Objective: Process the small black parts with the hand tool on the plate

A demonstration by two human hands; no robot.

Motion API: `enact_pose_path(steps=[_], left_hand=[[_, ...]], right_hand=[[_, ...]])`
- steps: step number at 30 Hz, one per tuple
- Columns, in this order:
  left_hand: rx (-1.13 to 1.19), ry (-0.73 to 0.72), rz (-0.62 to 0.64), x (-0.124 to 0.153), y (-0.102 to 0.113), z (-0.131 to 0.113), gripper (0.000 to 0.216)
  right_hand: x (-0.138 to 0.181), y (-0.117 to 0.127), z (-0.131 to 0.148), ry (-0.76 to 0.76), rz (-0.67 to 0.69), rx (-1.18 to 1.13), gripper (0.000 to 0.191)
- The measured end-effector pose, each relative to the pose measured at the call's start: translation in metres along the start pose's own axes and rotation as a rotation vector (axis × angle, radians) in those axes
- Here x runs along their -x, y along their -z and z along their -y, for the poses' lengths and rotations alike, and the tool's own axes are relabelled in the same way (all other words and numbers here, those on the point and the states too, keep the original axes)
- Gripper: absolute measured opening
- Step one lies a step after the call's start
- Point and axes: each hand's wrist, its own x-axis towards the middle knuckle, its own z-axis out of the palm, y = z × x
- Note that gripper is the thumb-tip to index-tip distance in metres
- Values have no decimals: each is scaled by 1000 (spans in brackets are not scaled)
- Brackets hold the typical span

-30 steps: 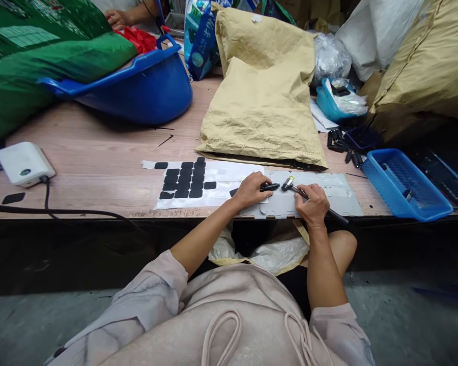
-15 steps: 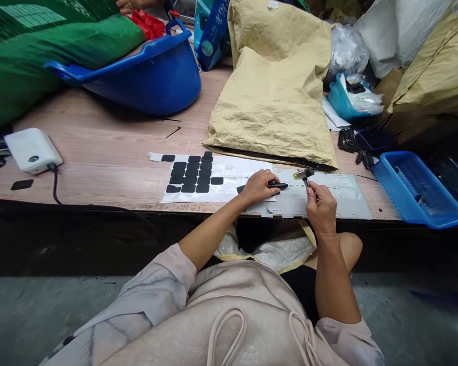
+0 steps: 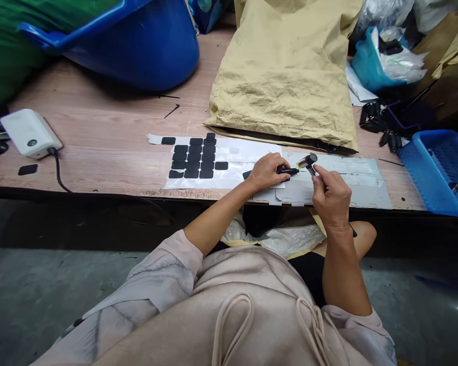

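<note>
My left hand [image 3: 267, 171] rests on the white sheet [image 3: 248, 148], its fingers closed on a slim black cylindrical piece [image 3: 289, 172] that lies flat and points right. In my right hand [image 3: 331, 195] is a small hammer [image 3: 308, 161] with a dark head and a yellow-green face. The hammer head is raised just right of the black piece, apart from it. Beneath both hands lies a grey board [image 3: 361, 178], flat along the table's front edge. Black rounded-square pads [image 3: 193, 157] sit in rows on the white sheet to the left.
A large yellow woven bag [image 3: 286, 76] lies behind the board. The blue tub [image 3: 137, 51] stands back left and a blue basket [image 3: 435, 173] at right. At the left are a white box [image 3: 30, 133] with a cable and a loose black pad [image 3: 28, 169].
The view has tipped downward, so the table things appear higher. My right hand has turned the hammer slightly, with its head still raised. My left hand keeps its grip on the black piece.
</note>
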Motion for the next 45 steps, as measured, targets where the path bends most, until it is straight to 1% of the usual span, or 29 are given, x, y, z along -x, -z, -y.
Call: enact_pose_path(steps=[4,9,13,19,26,29,33,36,39,42,45], left_hand=[[-2,-3,-2,1,1,0,18],[5,-6,-13,1,0,0,16],[16,5,-13,1,1,-1,16],[33,11,-16,2,2,-2,15],[33,38,-33,2,2,-2,17],[39,40,-23,2,2,-3,17],[34,46,-22,2,3,-5,16],[31,52,-22,3,4,-6,18],[27,53,-21,3,4,-6,17],[21,47,-8,4,5,-4,14],[37,35,5,4,7,-3,13]], right_hand=[[2,2,6,3,6,31,35],[5,-4,5,-21,46,66,34],[1,0,7,-25,9,35,34],[-2,5,20,34,-37,-12,33],[6,-9,23,42,45,16,33],[3,-6,17,16,-2,22,34],[-5,-4,-5,-46,-56,121,34],[-7,-12,-24,-86,-50,211,32],[-4,-24,-38,-83,-44,258,31],[-1,-32,-41,-84,-65,267,30],[1,-34,-39,-126,-48,251,30]])
